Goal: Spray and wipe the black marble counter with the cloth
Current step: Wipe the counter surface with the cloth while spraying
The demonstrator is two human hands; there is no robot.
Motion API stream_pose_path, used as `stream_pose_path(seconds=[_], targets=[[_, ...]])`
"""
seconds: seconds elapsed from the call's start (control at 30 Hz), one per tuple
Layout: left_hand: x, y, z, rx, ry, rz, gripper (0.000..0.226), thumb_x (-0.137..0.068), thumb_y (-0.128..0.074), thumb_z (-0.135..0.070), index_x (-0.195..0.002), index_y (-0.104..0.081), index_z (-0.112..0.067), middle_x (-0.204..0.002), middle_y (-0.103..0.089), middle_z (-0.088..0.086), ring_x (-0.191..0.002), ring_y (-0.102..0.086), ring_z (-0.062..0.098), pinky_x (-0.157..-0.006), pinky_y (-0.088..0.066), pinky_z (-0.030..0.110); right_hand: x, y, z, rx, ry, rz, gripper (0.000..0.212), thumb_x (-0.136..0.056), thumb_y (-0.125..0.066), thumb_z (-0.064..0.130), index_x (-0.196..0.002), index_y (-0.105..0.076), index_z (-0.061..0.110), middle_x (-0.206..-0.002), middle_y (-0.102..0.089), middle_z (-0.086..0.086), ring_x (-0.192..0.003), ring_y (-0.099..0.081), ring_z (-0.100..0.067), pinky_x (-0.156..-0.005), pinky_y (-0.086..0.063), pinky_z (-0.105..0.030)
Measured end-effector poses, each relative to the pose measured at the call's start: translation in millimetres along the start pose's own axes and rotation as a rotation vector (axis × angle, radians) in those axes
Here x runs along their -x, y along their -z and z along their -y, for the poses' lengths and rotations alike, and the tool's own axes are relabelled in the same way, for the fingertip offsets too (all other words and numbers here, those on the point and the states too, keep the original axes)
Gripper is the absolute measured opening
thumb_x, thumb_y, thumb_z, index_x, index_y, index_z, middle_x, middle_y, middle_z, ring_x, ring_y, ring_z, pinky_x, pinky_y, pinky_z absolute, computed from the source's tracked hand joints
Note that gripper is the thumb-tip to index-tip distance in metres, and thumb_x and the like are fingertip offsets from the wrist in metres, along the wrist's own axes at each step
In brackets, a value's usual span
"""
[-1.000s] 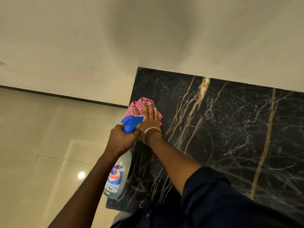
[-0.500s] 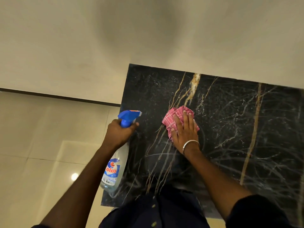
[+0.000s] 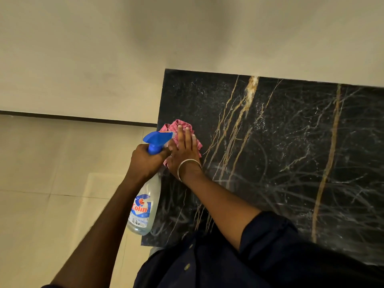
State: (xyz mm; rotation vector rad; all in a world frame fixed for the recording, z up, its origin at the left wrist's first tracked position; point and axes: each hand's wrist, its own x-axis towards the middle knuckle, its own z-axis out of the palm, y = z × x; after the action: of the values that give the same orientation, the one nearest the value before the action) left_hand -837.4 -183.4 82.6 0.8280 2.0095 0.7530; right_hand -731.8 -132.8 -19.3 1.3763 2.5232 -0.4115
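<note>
Your right hand point(image 3: 182, 150) lies flat, fingers straight, pressing the pink cloth point(image 3: 174, 126) onto the black marble table point(image 3: 280, 163), close to its left edge. Your left hand point(image 3: 145, 161) grips the neck of the spray bottle point(image 3: 145, 204), just beside the right hand. The blue nozzle points at the cloth, and the bottle body hangs along the table's left edge.

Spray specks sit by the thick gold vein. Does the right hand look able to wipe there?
Likely yes: the right hand presses the cloth on the counter, only bare marble between it and the vein.
</note>
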Motion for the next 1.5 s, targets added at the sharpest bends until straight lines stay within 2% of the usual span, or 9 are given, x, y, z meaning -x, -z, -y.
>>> stream_pose_path(seconds=[0.1,0.37,0.53,0.77,1.03,1.17,1.27,1.37,1.5], targets=[[3.2,1.0,-1.4,-0.012,-0.009,0.013,0.022,-0.087,-0.069,-0.03,-0.086,-0.061,-0.009,-0.068,-0.059,0.006,-0.06,-0.056,0.016,-0.059,-0.043,0.022,9.6,-4.6,-29.5,-0.06,0.023,-0.026,0.066,-0.1,-0.025,0.051,-0.157,0.001,0.027,-0.163,0.018,-0.011,-0.149,0.019,-0.032,-0.122,0.005,-0.05],[8.7,-17.8,-7.1,-0.019,-0.002,0.071,0.027,-0.088,-0.066,-0.032,-0.089,-0.063,-0.005,-0.073,-0.062,0.014,-0.063,-0.058,0.02,-0.062,-0.047,0.025,70.9,-20.4,-138.7,-0.117,-0.301,-0.177,0.065,-0.096,-0.025,0.045,-0.157,-0.011,0.027,-0.164,-0.004,-0.016,-0.151,0.0,-0.036,-0.121,-0.009,-0.054],[19.9,-26.8,-7.5,-0.026,0.004,0.048,0.026,-0.088,-0.066,-0.031,-0.093,-0.061,-0.006,-0.074,-0.062,0.012,-0.065,-0.059,0.019,-0.061,-0.046,0.022,71.3,-16.4,-125.4,-0.086,-0.37,-0.143,0.073,-0.091,-0.015,0.044,-0.158,0.003,0.02,-0.162,0.012,-0.021,-0.15,0.012,-0.04,-0.121,0.0,-0.056],[28.4,-21.0,2.7,-0.033,0.039,-0.024,0.032,-0.086,-0.069,-0.034,-0.083,-0.063,-0.002,-0.068,-0.062,0.011,-0.06,-0.057,0.02,-0.06,-0.045,0.027,41.3,-9.8,-34.0,-0.147,-0.088,-0.013,0.083,-0.097,-0.032,0.052,-0.154,0.018,0.021,-0.159,0.028,-0.018,-0.144,0.029,-0.04,-0.119,0.011,-0.056],[30.6,-7.0,10.8,-0.046,-0.018,0.038,0.03,-0.088,-0.067,-0.032,-0.089,-0.063,-0.002,-0.072,-0.062,0.012,-0.063,-0.057,0.02,-0.059,-0.044,0.024,40.3,-11.5,-7.5,-0.092,0.062,-0.012,0.073,-0.099,-0.032,0.05,-0.156,0.004,0.022,-0.163,0.017,-0.012,-0.149,0.019,-0.033,-0.122,0.005,-0.051],[29.0,3.2,11.2,-0.045,-0.071,0.092,0.031,-0.09,-0.065,-0.029,-0.093,-0.064,0.001,-0.073,-0.063,0.013,-0.062,-0.056,0.018,-0.06,-0.044,0.023,69.9,-23.7,-57.9,-0.075,-0.081,-0.065,0.069,-0.099,-0.028,0.043,-0.156,0.007,0.027,-0.163,0.017,-0.01,-0.15,0.018,-0.031,-0.118,0.015,-0.045],[29.0,10.2,15.5,-0.058,-0.111,0.094,0.031,-0.091,-0.064,-0.029,-0.096,-0.064,0.001,-0.072,-0.061,0.011,-0.062,-0.056,0.017,-0.059,-0.043,0.02,98.5,-29.9,-103.4,-0.081,-0.227,-0.132,0.071,-0.095,-0.036,0.037,-0.157,-0.003,0.024,-0.164,0.003,-0.015,-0.151,0.007,-0.035,-0.121,0.002,-0.051],[28.8,13.8,20.8,-0.06,-0.122,0.105,0.032,-0.09,-0.065,-0.031,-0.094,-0.065,0.0,-0.072,-0.063,0.013,-0.062,-0.056,0.018,-0.06,-0.045,0.022,111.4,-32.3,-119.0,-0.117,-0.368,-0.179,0.07,-0.09,-0.028,0.039,-0.157,-0.015,0.022,-0.163,-0.009,-0.019,-0.151,-0.005,-0.038,-0.121,-0.011,-0.055],[30.4,14.9,31.9,-0.03,-0.102,0.115,0.033,-0.089,-0.066,-0.032,-0.095,-0.065,0.0,-0.074,-0.063,0.014,-0.063,-0.057,0.017,-0.06,-0.045,0.023,98.1,-32.9,-87.5,-0.099,-0.48,-0.134,0.07,-0.097,-0.027,0.039,-0.157,0.005,0.022,-0.162,0.01,-0.021,-0.15,0.006,-0.041,-0.121,-0.002,-0.055]])
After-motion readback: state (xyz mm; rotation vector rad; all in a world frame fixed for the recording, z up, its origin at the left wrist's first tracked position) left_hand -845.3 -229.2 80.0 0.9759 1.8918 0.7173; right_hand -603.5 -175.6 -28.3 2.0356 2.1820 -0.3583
